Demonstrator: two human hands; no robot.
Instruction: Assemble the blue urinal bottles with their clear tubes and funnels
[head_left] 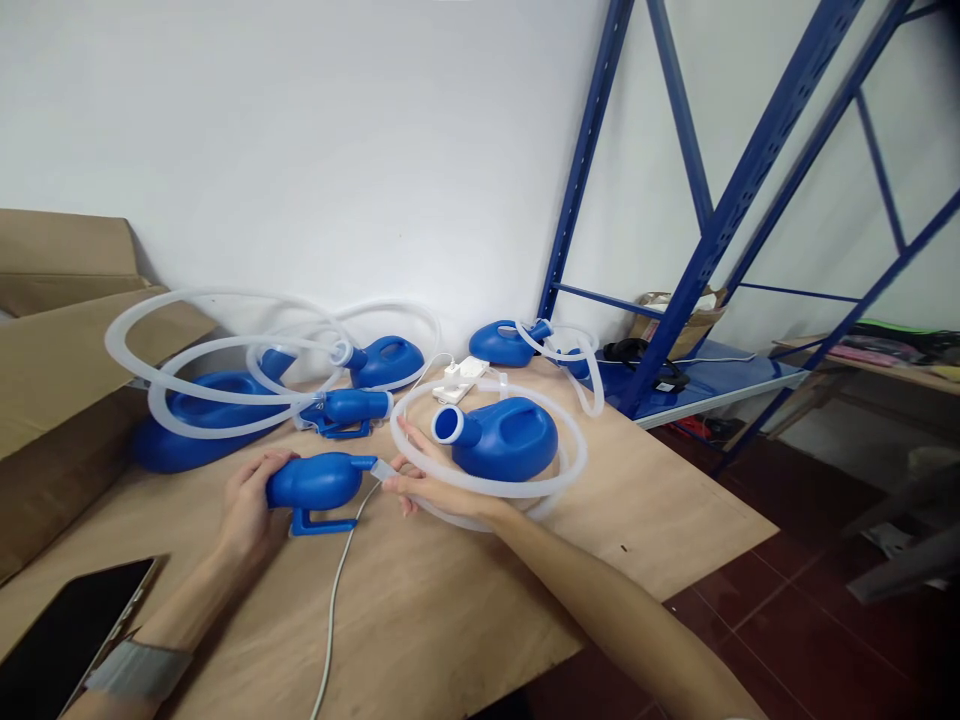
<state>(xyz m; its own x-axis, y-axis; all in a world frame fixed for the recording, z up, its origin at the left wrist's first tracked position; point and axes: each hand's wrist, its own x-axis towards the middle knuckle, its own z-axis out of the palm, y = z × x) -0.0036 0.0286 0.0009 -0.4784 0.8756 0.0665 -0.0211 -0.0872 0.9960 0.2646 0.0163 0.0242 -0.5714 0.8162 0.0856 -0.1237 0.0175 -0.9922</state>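
Observation:
My left hand [251, 500] is wrapped round the wide end of a blue plastic cup-like piece [319, 480] with a square handle and a narrow spout. The spout points right and meets the end of a translucent hose [381, 470]; whether it sits inside is too small to tell. My right hand [424, 487] pinches the hose near that end. Coils of the hose circle a blue jug-shaped bottle [510, 445] with a wide white-rimmed neck. Behind my left hand lies another blue handled piece [349, 408], with hose by its spout.
More blue bottles [390, 362] with hoses stand along the wall. A white power strip [461, 378] and cable [334, 610] lie on the wooden table [660, 510]. A phone [75, 630] and cardboard box [67, 390] are at left; blue shelving [720, 230] rises right.

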